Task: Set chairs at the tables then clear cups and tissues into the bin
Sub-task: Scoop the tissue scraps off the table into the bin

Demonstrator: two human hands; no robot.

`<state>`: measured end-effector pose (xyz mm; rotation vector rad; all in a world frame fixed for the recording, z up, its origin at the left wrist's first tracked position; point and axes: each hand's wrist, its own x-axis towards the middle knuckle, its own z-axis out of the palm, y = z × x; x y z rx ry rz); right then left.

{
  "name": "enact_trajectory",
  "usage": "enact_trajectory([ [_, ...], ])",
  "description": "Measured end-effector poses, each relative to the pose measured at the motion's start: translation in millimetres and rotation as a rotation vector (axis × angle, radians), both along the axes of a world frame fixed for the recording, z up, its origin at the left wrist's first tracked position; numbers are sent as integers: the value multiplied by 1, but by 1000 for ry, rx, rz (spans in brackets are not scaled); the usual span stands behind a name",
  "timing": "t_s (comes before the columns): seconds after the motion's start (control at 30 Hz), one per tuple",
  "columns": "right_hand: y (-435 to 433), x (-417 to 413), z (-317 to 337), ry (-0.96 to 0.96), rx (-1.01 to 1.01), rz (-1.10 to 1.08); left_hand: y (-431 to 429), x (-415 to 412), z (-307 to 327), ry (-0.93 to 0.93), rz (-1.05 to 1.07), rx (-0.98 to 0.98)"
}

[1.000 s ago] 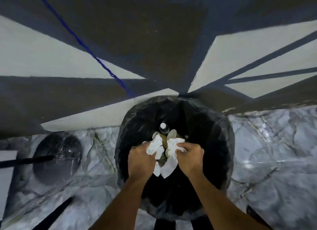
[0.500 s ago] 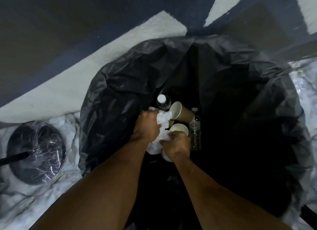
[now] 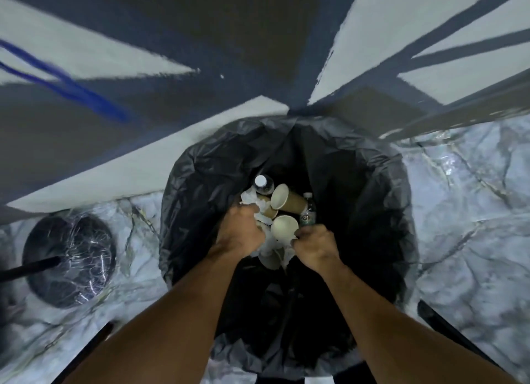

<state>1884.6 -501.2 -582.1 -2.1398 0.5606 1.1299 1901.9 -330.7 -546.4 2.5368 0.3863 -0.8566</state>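
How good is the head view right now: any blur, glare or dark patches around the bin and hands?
Head view: dim; the bin liner is near black inside; cups, tissues, left hand and right hand read fairly sharp; the blue floor line is smeared by motion blur; glare streaks the marble floor and wrapped round base; wide-angle bending at the edges.

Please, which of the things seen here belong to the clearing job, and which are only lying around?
Part of the job: paper cups, tissues, the black-lined bin, the left hand and right hand gripping them.

Only lying about: two plastic bottles in the bin, the round black base on the marble floor, the blue cord at upper left.
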Motion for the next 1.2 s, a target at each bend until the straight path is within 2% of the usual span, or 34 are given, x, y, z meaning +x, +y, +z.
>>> enact_trajectory([
  [0.17,-25,-3,98,-67,36,46,-18,-15,103,-10,-21,0],
  [0.33,-46,-11,209,-214,11,137,-35,-20,207,-78,-74,-54],
  [0.53,-68,-41,333,-288,-99,202,-57,-32,306,-127,-268,-111],
  [0.77,-118,-99,430,-377,-238,69,-107,-59,389,-186,-571,-144],
  [0.9,-164,-148,468,-381,-279,-83,-161,-78,433,-221,-751,-136],
  [1.07,-231,-246,513,-426,-402,-321,-257,-134,473,-234,-1026,-182],
  [1.2,-277,-351,542,-429,-491,-539,-339,-211,493,-242,-1279,-266],
])
